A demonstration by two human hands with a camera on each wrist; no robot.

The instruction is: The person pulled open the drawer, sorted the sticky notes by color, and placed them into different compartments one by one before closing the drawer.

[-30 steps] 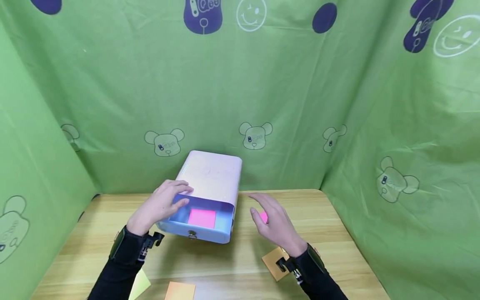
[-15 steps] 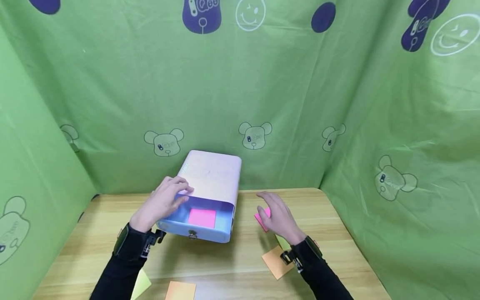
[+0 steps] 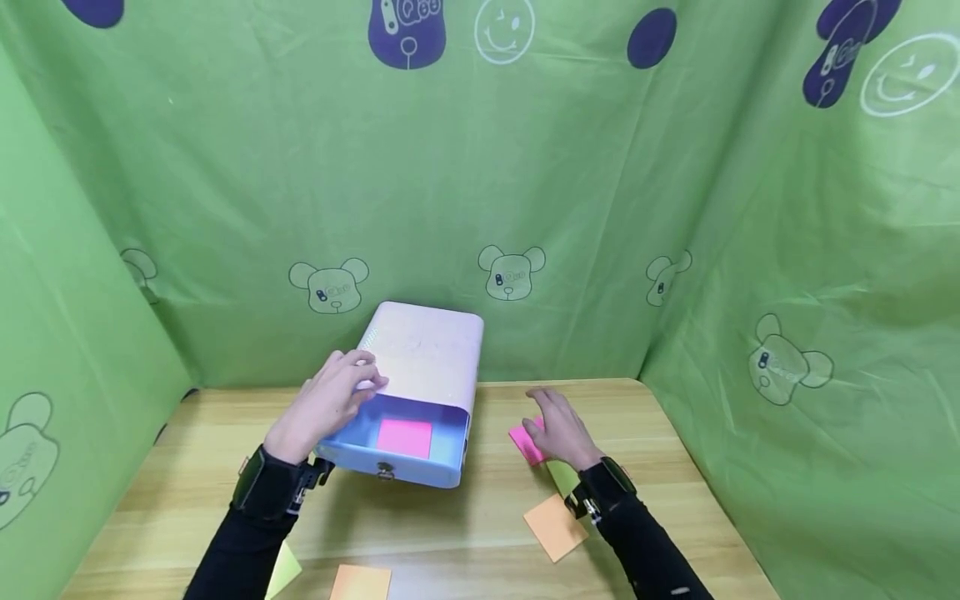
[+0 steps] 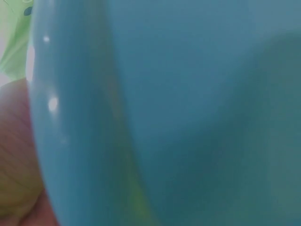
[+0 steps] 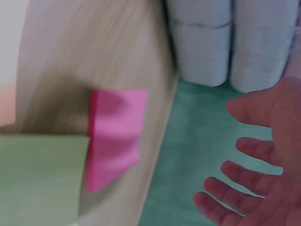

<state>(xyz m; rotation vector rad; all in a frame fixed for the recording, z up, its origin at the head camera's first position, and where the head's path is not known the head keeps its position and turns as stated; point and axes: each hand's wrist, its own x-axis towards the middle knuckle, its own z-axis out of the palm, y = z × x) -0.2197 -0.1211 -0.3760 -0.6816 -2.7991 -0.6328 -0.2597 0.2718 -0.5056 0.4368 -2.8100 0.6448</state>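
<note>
A pale pink box [image 3: 427, 350] with a blue drawer [image 3: 348, 454] pulled out stands on the table; a metal clasp is on the drawer front. Inside lies a pink sticky-note pad [image 3: 405, 437]. My left hand [image 3: 322, 404] is at the box's left front edge, its fingers loosely bent at the rim of the top; contact is hard to judge. The left wrist view is filled by a blue surface [image 4: 197, 94]. My right hand [image 3: 562, 429], fingers spread and holding nothing, hovers over a second pink pad [image 5: 117, 132], beside a green pad [image 5: 42, 179].
An orange pad [image 3: 556, 527] lies in front of the green one. Near the front edge are another orange pad [image 3: 361, 582] and a yellow-green pad [image 3: 283, 571]. Green printed cloth [image 3: 570, 183] encloses the wooden table [image 3: 450, 542] at the back and sides.
My right hand has shifted slightly right, uncovering more of the pink and green pads. My left thumb has drawn nearer to the fingers at the box edge. The box stays in place.
</note>
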